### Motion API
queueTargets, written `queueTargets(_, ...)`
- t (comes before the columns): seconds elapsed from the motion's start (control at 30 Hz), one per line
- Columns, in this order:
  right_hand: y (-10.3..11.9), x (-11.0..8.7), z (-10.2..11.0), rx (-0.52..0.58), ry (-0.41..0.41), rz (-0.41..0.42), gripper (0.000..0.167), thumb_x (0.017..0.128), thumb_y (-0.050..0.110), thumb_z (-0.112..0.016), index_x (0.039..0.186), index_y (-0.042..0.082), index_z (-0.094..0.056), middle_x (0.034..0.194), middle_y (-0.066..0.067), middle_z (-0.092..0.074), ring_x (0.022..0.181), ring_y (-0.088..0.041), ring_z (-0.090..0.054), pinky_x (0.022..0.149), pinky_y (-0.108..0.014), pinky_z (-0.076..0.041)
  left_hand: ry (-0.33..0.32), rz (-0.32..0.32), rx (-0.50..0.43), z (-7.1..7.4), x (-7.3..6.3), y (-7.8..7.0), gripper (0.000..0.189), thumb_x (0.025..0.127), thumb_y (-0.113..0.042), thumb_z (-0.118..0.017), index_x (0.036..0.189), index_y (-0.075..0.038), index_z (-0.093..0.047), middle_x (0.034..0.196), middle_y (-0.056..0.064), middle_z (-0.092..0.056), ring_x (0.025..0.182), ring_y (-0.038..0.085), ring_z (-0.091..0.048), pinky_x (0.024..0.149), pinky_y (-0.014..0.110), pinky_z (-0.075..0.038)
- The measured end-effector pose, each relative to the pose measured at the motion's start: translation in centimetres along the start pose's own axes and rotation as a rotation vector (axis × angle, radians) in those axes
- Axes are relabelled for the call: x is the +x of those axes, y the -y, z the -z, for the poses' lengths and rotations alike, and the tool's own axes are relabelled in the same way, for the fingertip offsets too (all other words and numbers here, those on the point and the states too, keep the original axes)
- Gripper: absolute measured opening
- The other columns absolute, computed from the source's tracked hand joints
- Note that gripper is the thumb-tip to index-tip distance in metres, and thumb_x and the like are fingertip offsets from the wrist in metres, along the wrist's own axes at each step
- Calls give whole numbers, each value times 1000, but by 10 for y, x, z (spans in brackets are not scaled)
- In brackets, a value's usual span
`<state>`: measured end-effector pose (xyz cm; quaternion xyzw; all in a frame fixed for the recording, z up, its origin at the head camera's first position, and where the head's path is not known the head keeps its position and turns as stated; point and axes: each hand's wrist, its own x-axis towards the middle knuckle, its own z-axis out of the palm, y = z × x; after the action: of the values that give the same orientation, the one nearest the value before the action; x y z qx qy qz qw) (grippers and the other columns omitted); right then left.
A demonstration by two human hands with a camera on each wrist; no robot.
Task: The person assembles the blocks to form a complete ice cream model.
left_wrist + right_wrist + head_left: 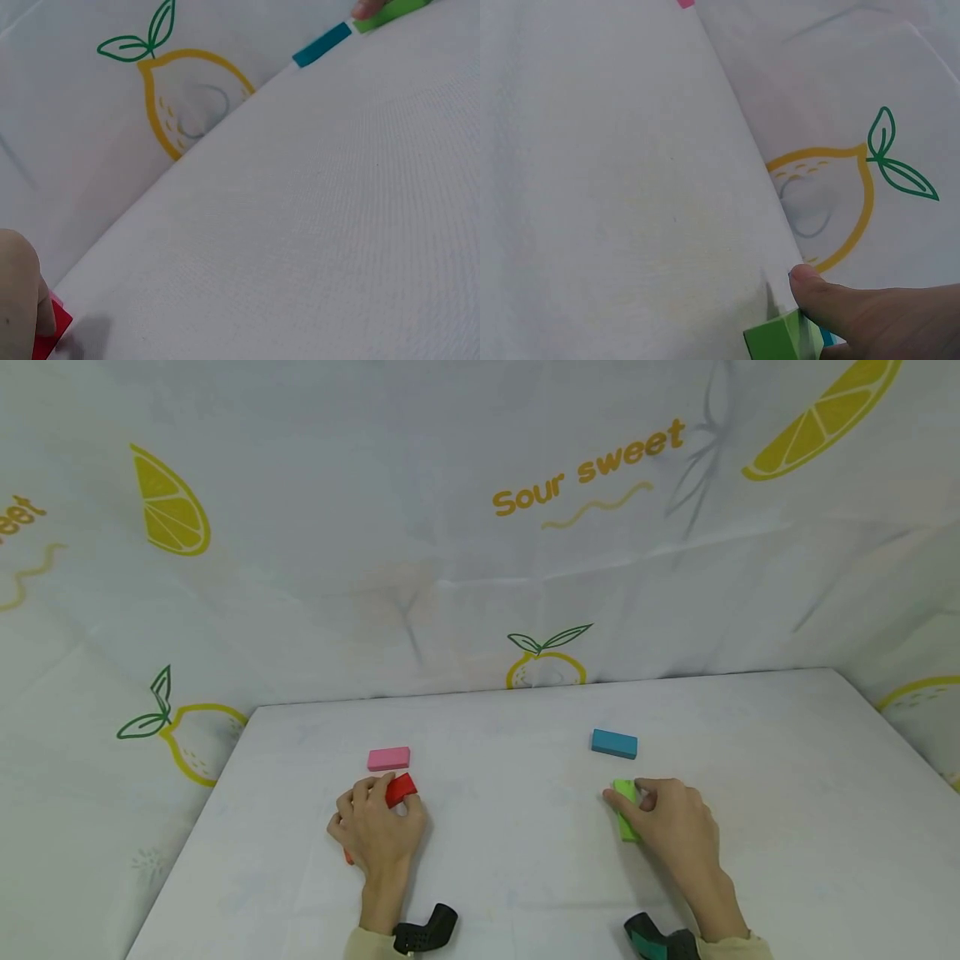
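Note:
My left hand [378, 828] holds a red block [401, 790] between thumb and fingers, over the left part of the table. A small orange-red edge [348, 857] shows beneath the outer side of that hand; the rest of it is hidden. Just beyond lies a pink block [388, 758]. On the right, my right hand [681, 833] pinches a light green block [627, 814] at its far end. Past the green block sits a blue block [614, 744], lying flat. The right wrist view shows the thumb [825, 300] against the green block [780, 337].
The white table [510, 827] ends at a back edge against a hanging white cloth [337, 527] printed with lemons and lettering. Each wrist wears a black device, the left one [426, 930] and the right one [660, 939].

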<state>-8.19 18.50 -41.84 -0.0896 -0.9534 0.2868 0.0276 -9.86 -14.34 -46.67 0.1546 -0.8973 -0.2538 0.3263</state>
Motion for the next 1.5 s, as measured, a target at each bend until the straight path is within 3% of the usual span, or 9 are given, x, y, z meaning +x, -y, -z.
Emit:
queueTargets(0.3, -1, 1, -1, 32, -1, -4, 55, 85, 39, -80, 109, -10, -75, 61, -2, -56, 50, -12, -43, 44, -23, -29, 25, -15, 24, 0, -1, -1, 31, 78, -16, -65, 104, -4, -76, 105, 19, -70, 104, 40, -57, 92, 60, -33)
queueTargets(0.67, 2, 2, -20, 147, -77, 60, 40, 83, 30, -84, 100, -7, -79, 63, -5, -64, 56, -11, -49, 48, -21, -34, 59, -37, 44, 0, -2, -4, 31, 79, -18, -65, 105, -6, -76, 106, 18, -71, 104, 40, -58, 92, 61, -33)
queueTargets(0.9, 12, 0, -28, 168, -115, 111, 35, 80, 25, -85, 93, -7, -79, 59, -4, -64, 56, -11, -49, 48, -20, -34, 47, -71, 56, -1, 0, -5, 30, 79, -19, -65, 104, -6, -76, 103, 18, -72, 101, 40, -58, 90, 60, -33)
queueTargets(1.2, 27, -3, -43, 217, -63, 124, 30, 79, 22, -86, 89, -5, -80, 56, -1, -59, 52, -8, -46, 48, -19, -34, 56, -63, 61, 1, 0, -4, 31, 78, -20, -66, 105, -6, -76, 103, 19, -72, 101, 41, -58, 91, 62, -32)
queueTargets(1.5, 54, -19, -59, 310, -17, 166, 24, 77, 19, -87, 81, -3, -80, 58, -1, -65, 54, -5, -50, 51, -17, -42, 49, -64, 67, 0, -1, -2, 32, 78, -20, -66, 105, -6, -76, 103, 18, -72, 101, 40, -59, 91, 61, -33)
